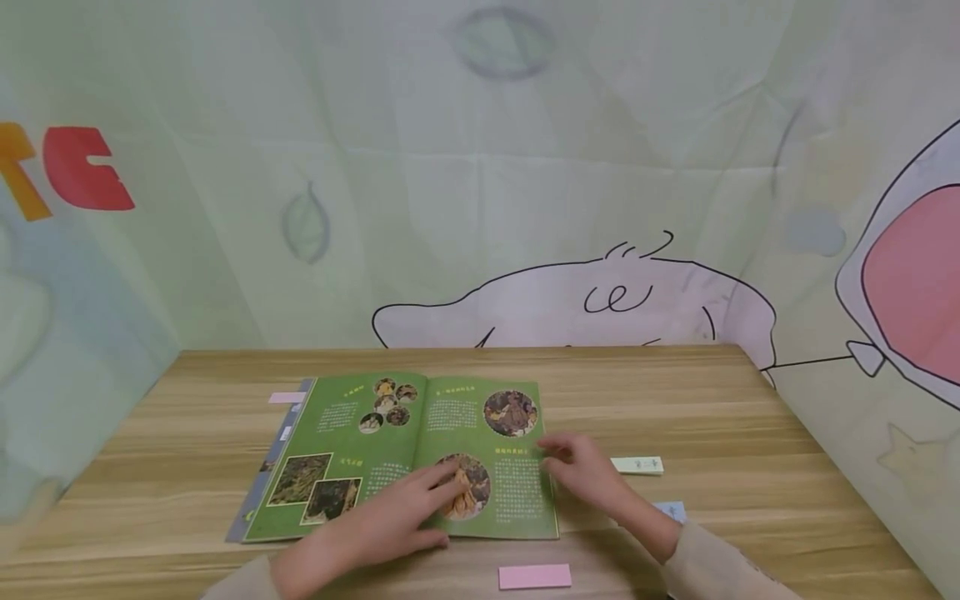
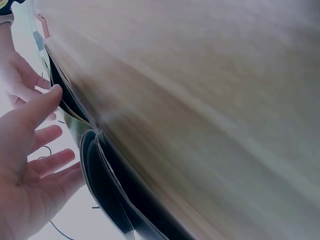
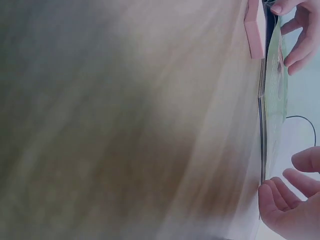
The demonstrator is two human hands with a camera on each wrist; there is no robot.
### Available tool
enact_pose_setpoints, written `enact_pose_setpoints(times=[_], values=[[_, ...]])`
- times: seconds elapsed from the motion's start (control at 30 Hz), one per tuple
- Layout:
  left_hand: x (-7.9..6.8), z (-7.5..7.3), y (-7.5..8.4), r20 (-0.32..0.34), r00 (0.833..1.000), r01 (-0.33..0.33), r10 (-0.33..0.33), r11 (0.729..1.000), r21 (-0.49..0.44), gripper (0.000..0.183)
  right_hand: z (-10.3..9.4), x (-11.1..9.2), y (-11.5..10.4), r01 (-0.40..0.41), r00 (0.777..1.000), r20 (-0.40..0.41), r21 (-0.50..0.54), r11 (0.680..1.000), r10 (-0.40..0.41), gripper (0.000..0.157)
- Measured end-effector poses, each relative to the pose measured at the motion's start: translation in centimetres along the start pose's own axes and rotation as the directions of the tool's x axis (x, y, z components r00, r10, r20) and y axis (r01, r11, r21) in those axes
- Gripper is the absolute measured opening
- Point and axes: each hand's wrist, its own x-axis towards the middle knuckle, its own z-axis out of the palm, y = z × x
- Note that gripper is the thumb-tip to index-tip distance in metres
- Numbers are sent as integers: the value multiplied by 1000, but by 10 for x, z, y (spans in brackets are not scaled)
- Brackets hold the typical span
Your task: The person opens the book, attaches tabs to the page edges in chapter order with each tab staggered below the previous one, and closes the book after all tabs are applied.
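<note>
An open magazine (image 1: pixel 408 437) with green pages, round and square photos and text lies flat on the table. My left hand (image 1: pixel 390 512) reaches across its lower middle, fingers extended over a round photo on the right page. At the right page's outer edge is my right hand (image 1: pixel 588 475), fingers bent loosely near the page. In the right wrist view, the right hand's fingers (image 3: pixel 270 202) touch the magazine's edge while the thumb stands apart. The left wrist view shows the left hand (image 2: pixel 35 165) spread beside the raised pages.
A pink sticky-note pad (image 1: pixel 535 577) lies in front of the magazine. A pale green slip with writing (image 1: pixel 643 466) and a blue one (image 1: pixel 672 511) lie near the right forearm. A pink tab (image 1: pixel 283 398) sticks out at the magazine's left edge. Behind the wooden table (image 1: pixel 660 392) hangs a printed cloth.
</note>
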Motion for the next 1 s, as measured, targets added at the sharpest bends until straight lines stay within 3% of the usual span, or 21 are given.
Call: enact_pose_setpoints(times=[0.17,0.37,0.53,0.77,0.9,1.0], values=[[-3,-2,1,-17,1000,-14,14,1000,12,55,-2,-2,-1,-138,990,-5,147,979,140,26],[-9,-2,2,-28,999,-16,16,1000,8,52,-4,-3,-2,-273,962,71,360,892,265,31],[-16,-3,2,-71,997,-33,30,999,-29,50,-5,-3,-5,-354,934,107,423,834,342,34],[-23,-2,0,-110,994,-28,24,999,-38,47,-6,-3,-8,-381,923,151,489,785,354,35],[-25,-4,1,-101,995,-3,-3,999,-53,46,-6,-3,-9,-394,919,223,561,728,325,35],[-25,-5,2,-93,996,9,-15,998,-63,45,-5,-2,-10,-433,900,247,593,679,358,39]])
